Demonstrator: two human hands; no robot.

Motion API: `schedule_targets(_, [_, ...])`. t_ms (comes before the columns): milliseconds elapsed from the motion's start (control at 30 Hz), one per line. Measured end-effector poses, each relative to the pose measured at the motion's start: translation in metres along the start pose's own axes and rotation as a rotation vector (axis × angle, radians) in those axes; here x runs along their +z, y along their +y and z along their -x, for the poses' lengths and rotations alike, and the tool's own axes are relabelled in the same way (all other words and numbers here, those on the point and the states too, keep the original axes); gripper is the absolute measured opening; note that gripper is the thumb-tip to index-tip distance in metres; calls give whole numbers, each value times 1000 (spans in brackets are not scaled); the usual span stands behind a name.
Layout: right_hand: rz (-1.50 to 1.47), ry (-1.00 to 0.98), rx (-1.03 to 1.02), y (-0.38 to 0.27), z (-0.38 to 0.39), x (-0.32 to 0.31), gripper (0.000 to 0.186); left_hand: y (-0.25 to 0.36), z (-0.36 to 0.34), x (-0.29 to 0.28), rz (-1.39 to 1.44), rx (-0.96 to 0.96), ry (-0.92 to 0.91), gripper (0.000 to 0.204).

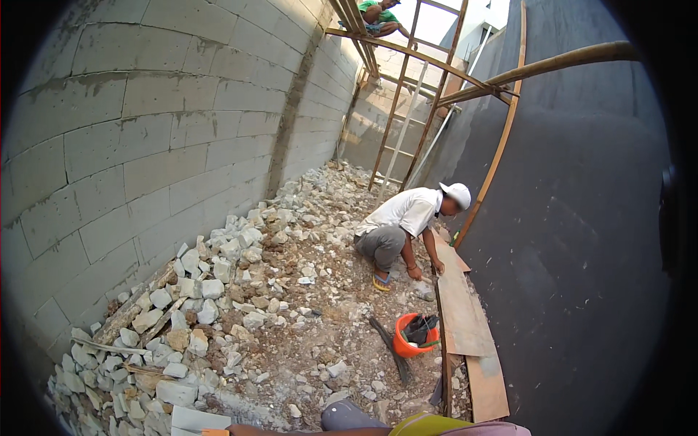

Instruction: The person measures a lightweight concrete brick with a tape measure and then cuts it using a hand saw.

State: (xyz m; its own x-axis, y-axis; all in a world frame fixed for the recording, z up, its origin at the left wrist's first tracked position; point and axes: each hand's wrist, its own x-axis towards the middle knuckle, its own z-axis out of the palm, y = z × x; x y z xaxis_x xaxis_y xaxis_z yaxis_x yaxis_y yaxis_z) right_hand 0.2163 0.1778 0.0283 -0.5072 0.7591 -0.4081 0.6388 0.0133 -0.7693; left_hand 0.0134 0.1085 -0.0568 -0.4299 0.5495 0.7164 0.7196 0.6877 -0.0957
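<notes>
Only a bare forearm [305, 432] shows along the lower edge, beside a grey-clad knee [347, 416] and a yellow-green sleeve [429, 424]. Both my hands are cut off by the frame. The forearm ends near a pale flat slab [196, 419] with a small orange bit at its corner. A crouching person [398, 221] in a white shirt and white cap works ahead, one hand down at a wooden plank [459, 305] that lies along the dark wall.
Broken white stones and rubble [218, 291] are heaped against the grey block wall [145, 145] on the left. An orange bucket [413, 336] and a dark tool [389, 347] lie on the ground. Bamboo scaffolding [436, 94] stands behind, with another person [378, 16] up on it.
</notes>
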Motion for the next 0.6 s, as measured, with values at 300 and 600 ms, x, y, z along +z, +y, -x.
schedule_targets(300, [-108, 192, -375, -6, 21, 10, 45, -17, -21, -37, -125, -263, -684, 59])
schedule_targets(600, [65, -24, -231, -56, 72, -45, 57, -36, -19, -27, -80, -301, -664, 56])
